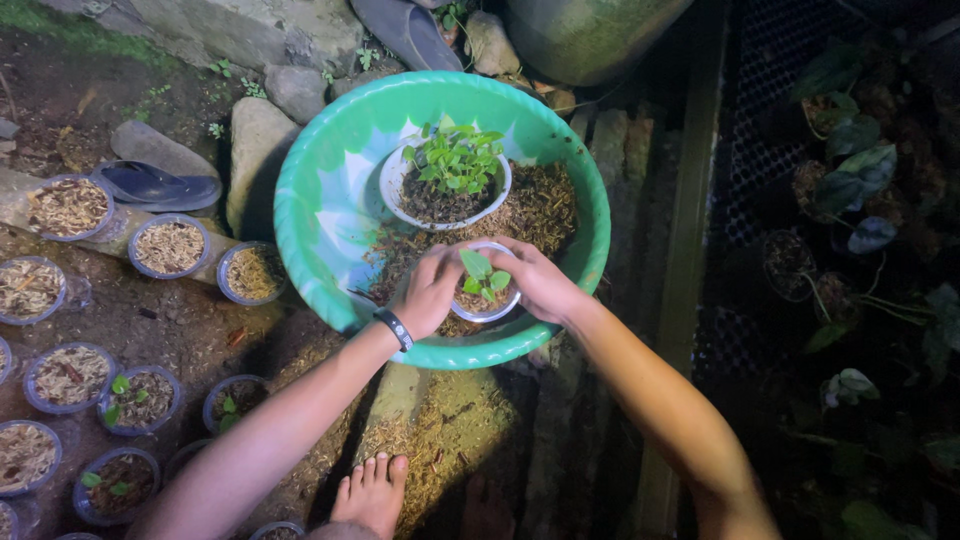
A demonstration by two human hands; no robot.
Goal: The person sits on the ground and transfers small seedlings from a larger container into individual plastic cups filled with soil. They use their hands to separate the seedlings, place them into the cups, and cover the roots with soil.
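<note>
cupping a small seedling cup (484, 285), left hand (432, 290) and right hand (535, 280) fingers curled around it, over green basin (320, 190)

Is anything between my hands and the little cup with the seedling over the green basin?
Nothing visible does. The left hand and right hand both already touch the small clear cup, one on each side, above the husk mix in the green basin. The white pot of seedlings sits behind it, apart.

Dark, damp soil (170, 320) edged with grey stones (258, 150), a black mesh fence (780, 60) at right, lit from above
</note>
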